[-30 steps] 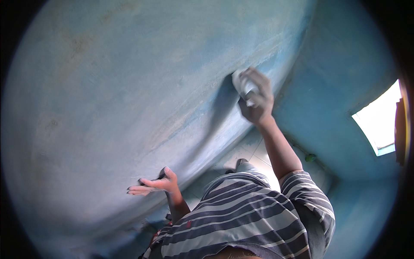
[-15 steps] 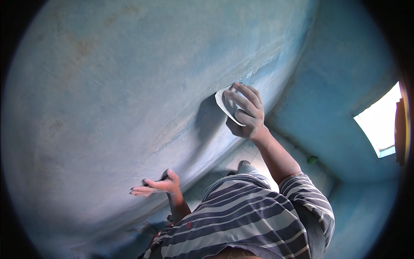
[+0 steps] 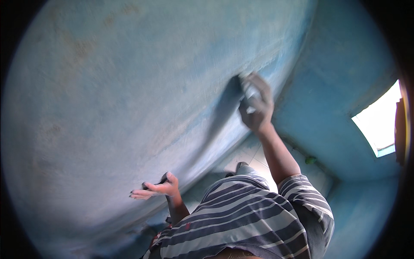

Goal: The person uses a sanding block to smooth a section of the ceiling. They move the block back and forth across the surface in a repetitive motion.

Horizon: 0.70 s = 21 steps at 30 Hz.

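Observation:
My right hand [image 3: 262, 105], dusty and smeared by motion, is closed round a pale, bent sheet of sandpaper [image 3: 250, 92] at the blue-painted wall [image 3: 129, 103]. Its fingers hide much of the sheet, and a dark shadow stretches from it down the wall. Lower and to the left, my left hand [image 3: 160, 189] is open, fingers spread and fingertips at the wall surface, with nothing in it. White dusty patches and scuffed streaks mark the paint between the two hands.
A second blue wall [image 3: 336, 73] meets this one in a corner on the right. It has a bright window opening [image 3: 379, 125]. Pale floor tiles [image 3: 258, 159] lie below, and a small green object [image 3: 310, 160] sits near the wall's foot.
My right hand has moved right and slightly up along the wall with the sandpaper, and its shadow has shifted with it. My left hand has hardly moved.

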Tool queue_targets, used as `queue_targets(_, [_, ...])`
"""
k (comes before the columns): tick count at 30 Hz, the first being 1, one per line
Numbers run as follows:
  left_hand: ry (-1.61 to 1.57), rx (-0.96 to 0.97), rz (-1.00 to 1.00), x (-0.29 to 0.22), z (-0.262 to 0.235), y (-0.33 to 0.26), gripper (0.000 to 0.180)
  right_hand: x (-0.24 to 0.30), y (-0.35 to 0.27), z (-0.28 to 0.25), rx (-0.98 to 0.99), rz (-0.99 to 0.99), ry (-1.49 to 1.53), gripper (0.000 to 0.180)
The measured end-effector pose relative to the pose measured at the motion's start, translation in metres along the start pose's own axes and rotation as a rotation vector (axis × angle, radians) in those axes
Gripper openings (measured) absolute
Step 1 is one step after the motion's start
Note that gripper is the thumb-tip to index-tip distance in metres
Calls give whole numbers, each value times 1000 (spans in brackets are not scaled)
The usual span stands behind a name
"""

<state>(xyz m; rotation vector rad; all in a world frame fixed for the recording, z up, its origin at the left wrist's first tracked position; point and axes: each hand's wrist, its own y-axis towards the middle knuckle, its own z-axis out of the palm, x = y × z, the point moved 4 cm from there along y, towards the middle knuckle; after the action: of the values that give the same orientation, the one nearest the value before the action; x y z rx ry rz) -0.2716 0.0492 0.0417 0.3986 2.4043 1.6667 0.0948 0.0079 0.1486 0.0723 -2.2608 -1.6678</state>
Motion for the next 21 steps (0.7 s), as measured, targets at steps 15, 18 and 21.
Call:
queue_targets(15, [57, 2, 12, 5, -5, 2, 87, -15, 2, -4, -7, 197, -130, 15])
queue_targets(18, [41, -13, 22, 4, -2, 6, 86, 16, -1, 3, 42, -12, 167, 16])
queue_targets(21, [80, 15, 36, 7, -7, 5, 86, 35, 3, 3, 171, -135, 4, 16])
